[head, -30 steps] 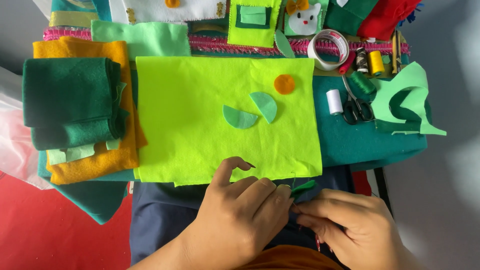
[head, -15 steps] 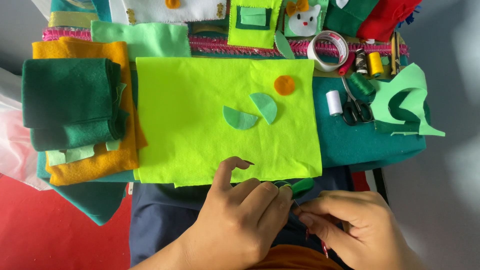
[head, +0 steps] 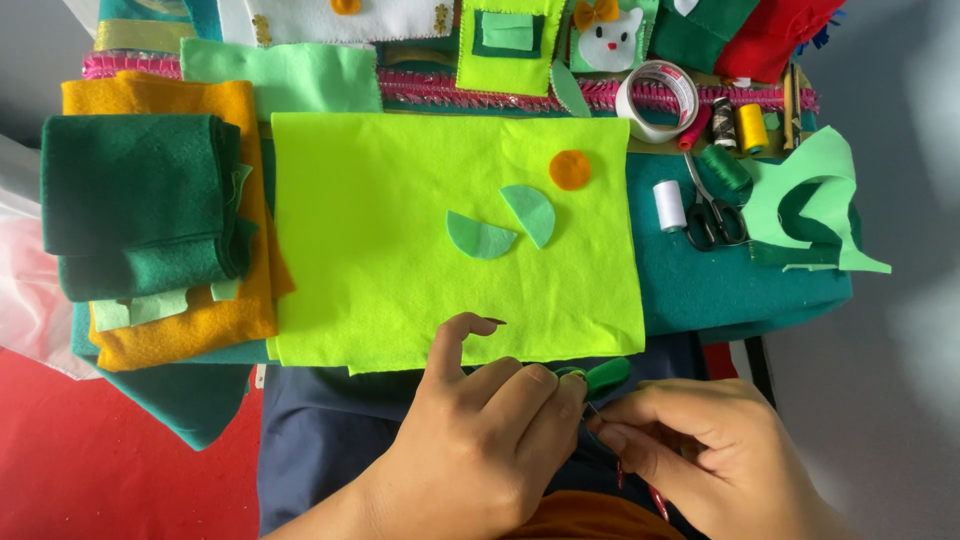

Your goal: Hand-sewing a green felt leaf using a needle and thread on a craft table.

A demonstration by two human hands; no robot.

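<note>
2 hands (head: 480,450) (head: 700,450), 2 half-circles (head: 480,238) (head: 530,212), 1 orange dot (head: 570,170), 1 scissors (head: 708,212)

felt sheet (head: 400,240): glowing lime green
half-circles (head: 500,225): showing mint green
small disc (head: 570,170): showing orange
folded felt (head: 140,200): showing dark green

Spread across the middle of the frame: a lime-green felt sheet (head: 400,240) carrying two teal half-circles (head: 500,225) and an orange felt disc (head: 570,169). At left, folded dark green felt (head: 140,200) stacked on orange-yellow felt (head: 200,310). At upper right, a tape roll (head: 657,100), thread spools (head: 750,127), a white spool (head: 669,205) and scissors (head: 710,210) beside a light green cut-out scrap (head: 815,190).
</note>
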